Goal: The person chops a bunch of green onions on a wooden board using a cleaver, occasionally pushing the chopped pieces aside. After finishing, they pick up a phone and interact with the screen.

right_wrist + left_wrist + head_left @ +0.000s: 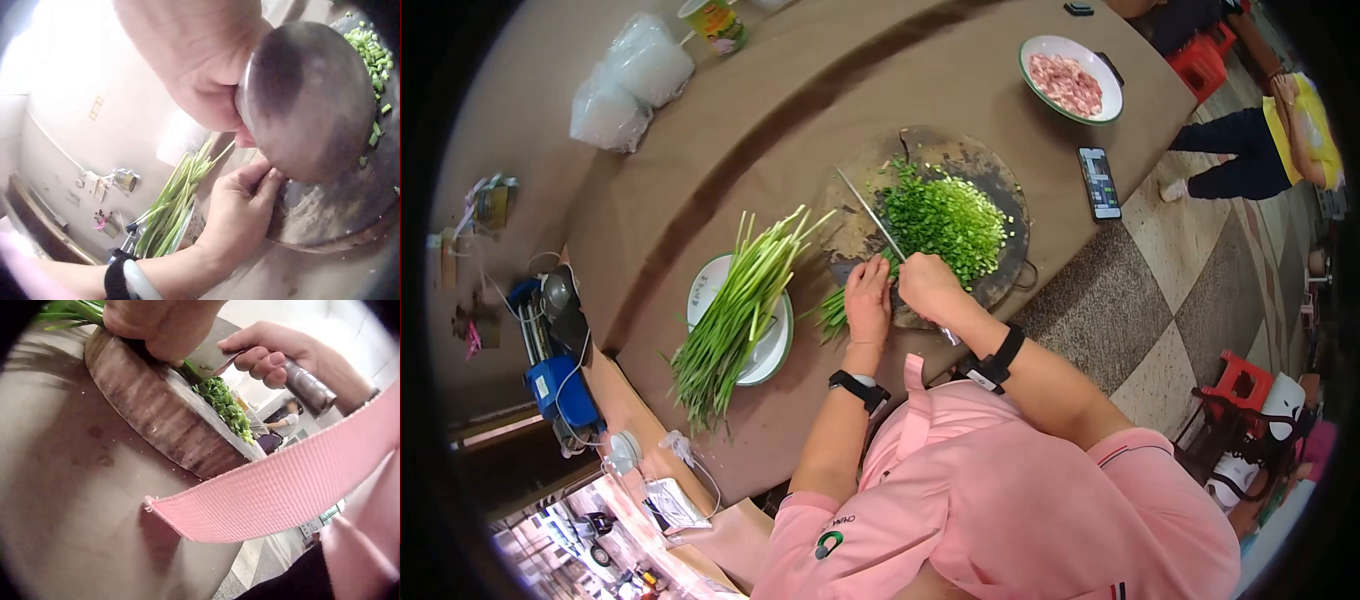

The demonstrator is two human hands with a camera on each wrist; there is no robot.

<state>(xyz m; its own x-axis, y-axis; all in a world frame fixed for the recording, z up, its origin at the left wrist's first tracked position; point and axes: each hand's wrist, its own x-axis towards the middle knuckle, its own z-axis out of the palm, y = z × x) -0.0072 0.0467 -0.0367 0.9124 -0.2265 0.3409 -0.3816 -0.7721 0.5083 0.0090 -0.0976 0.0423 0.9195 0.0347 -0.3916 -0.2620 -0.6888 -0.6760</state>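
Note:
My right hand (pixel 930 285) grips the metal handle (pixel 306 384) of a cleaver (pixel 868 208), its blade edge-down across a round wooden chopping board (pixel 855 235). Beside the blade, my left hand (pixel 867 300) holds a bunch of garlic chives (pixel 832 314) down on the board, fingers curled over it. The leafy ends stick out past the board's left side. To the right of the blade lies a heap of chopped chives (pixel 948 222), dark green near the blade and paler farther off. In the right wrist view the round handle end (pixel 306 100) hides much of the board.
Left of the board, a bundle of uncut chives (pixel 745 305) lies across a white plate (pixel 712 278). A bowl (pixel 1037 50) of cut raw meat (pixel 1067 84) and a phone (pixel 1099 184) are at the right. Plastic-wrapped packages (pixel 630 80) stand at the back left. Another person (pixel 1280 140) stands beyond the table.

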